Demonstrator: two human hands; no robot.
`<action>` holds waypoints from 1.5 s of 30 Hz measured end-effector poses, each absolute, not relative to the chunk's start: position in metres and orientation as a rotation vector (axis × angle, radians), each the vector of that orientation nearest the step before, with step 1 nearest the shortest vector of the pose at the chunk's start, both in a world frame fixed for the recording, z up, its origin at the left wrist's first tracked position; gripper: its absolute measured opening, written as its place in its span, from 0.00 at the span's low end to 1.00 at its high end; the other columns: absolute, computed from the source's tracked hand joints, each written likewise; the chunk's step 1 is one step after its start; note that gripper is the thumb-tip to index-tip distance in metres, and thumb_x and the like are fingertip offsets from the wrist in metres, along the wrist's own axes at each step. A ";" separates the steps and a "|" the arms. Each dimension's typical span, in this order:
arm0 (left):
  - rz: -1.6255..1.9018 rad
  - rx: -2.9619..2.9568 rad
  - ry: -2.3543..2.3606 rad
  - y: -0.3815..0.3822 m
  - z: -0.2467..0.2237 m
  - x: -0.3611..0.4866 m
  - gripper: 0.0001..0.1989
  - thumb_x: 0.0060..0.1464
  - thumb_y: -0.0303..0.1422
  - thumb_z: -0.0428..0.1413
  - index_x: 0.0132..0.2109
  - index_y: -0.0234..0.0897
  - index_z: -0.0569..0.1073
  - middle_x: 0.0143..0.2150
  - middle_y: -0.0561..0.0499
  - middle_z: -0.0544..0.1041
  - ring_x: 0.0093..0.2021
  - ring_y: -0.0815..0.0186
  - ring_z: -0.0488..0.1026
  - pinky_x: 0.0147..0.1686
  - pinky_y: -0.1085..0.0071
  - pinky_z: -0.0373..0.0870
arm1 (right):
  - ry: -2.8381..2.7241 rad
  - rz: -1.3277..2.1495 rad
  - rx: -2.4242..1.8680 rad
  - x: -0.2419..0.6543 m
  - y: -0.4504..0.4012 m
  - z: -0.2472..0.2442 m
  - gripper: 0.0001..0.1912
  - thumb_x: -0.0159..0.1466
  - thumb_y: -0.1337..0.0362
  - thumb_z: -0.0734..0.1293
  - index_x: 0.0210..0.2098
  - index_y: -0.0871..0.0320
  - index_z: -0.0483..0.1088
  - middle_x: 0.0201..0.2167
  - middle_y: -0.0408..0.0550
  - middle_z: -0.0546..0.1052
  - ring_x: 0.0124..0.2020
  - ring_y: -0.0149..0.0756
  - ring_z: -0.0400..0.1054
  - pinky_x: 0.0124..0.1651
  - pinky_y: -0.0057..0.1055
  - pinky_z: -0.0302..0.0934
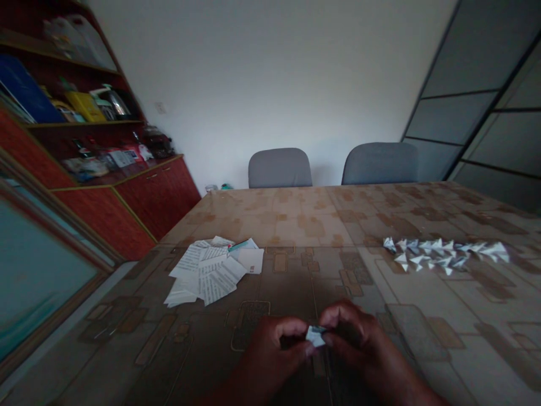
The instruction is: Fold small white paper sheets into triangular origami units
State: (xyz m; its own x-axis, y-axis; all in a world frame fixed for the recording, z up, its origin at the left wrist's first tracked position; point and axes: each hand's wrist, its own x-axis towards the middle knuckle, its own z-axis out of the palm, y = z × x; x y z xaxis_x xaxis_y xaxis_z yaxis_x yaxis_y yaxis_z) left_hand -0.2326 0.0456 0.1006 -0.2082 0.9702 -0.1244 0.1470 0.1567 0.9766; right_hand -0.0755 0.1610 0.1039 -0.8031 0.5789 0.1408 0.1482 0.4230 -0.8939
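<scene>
Between my two hands, near the table's front edge, is a small folded piece of paper (315, 336), white with a darker edge on top. My left hand (281, 349) pinches its left side between thumb and forefinger. Its right side is gripped by the thumb and fingertips of my right hand (359, 335). Ahead and to the left lies a loose pile of printed paper slips (215, 270), fanned over one another. Several small folded paper pieces (431, 254) with pointed tips stand in rows at the right of the table.
A patterned cloth covers the table (296, 220). Two grey chairs (279, 168) stand at its far side, before a white wall. Left of the table is a red-brown cabinet (164, 186) with bottles, boxes and a kettle on its shelves. Grey sliding panels (456, 113) rise at right.
</scene>
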 end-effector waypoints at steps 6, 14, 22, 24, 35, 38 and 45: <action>1.369 0.758 1.307 0.055 0.106 -0.224 0.19 0.48 0.44 0.64 0.38 0.31 0.77 0.30 0.46 0.81 0.27 0.66 0.76 0.28 0.74 0.66 | -1.949 1.476 -0.755 -0.073 0.168 0.108 0.13 0.62 0.52 0.65 0.30 0.55 0.69 0.26 0.42 0.72 0.30 0.36 0.68 0.34 0.29 0.63; 1.496 0.602 1.312 0.053 0.100 -0.214 0.23 0.44 0.47 0.66 0.36 0.33 0.72 0.30 0.46 0.81 0.24 0.66 0.77 0.23 0.76 0.65 | -1.931 1.666 -0.745 -0.073 0.159 0.111 0.20 0.60 0.45 0.66 0.26 0.56 0.69 0.25 0.43 0.72 0.29 0.36 0.67 0.33 0.29 0.63; 1.451 0.558 1.296 0.053 0.096 -0.210 0.25 0.40 0.50 0.67 0.34 0.33 0.72 0.28 0.47 0.80 0.22 0.65 0.77 0.22 0.74 0.66 | -1.846 1.798 -0.714 -0.074 0.157 0.111 0.20 0.60 0.46 0.67 0.26 0.57 0.69 0.24 0.42 0.71 0.29 0.35 0.65 0.34 0.30 0.61; 1.433 0.521 1.264 0.054 0.094 -0.211 0.26 0.38 0.50 0.68 0.34 0.33 0.72 0.28 0.47 0.80 0.22 0.65 0.77 0.22 0.75 0.66 | -1.808 1.826 -0.729 -0.073 0.157 0.109 0.20 0.60 0.45 0.67 0.26 0.57 0.69 0.24 0.42 0.70 0.28 0.34 0.65 0.34 0.29 0.60; 1.480 0.504 1.211 0.050 0.093 -0.209 0.24 0.39 0.48 0.68 0.33 0.34 0.70 0.28 0.48 0.80 0.22 0.66 0.77 0.21 0.76 0.66 | -1.879 1.691 -0.686 -0.072 0.149 0.111 0.17 0.62 0.49 0.66 0.27 0.56 0.70 0.25 0.41 0.70 0.29 0.35 0.67 0.34 0.28 0.61; 1.480 0.570 1.264 0.050 0.090 -0.206 0.23 0.41 0.49 0.67 0.32 0.34 0.69 0.28 0.49 0.79 0.23 0.67 0.76 0.22 0.76 0.65 | -1.947 1.616 -0.670 -0.073 0.147 0.110 0.14 0.63 0.54 0.65 0.27 0.56 0.70 0.25 0.41 0.70 0.29 0.35 0.67 0.34 0.29 0.62; 1.326 1.092 1.582 0.051 0.108 -0.221 0.09 0.50 0.34 0.61 0.38 0.35 0.77 0.32 0.51 0.77 0.31 0.67 0.72 0.32 0.75 0.66 | -2.273 1.201 -0.603 -0.071 0.156 0.113 0.08 0.62 0.64 0.63 0.26 0.57 0.69 0.26 0.44 0.72 0.30 0.37 0.67 0.36 0.33 0.60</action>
State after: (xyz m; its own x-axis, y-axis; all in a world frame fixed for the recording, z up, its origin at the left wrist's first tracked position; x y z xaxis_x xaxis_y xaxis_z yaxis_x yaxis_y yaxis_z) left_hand -0.2207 0.0508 0.1079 -0.3224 0.9458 -0.0397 0.1260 0.0845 0.9884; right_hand -0.0708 0.1556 0.1131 -0.7790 0.5876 0.2187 0.1506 0.5140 -0.8445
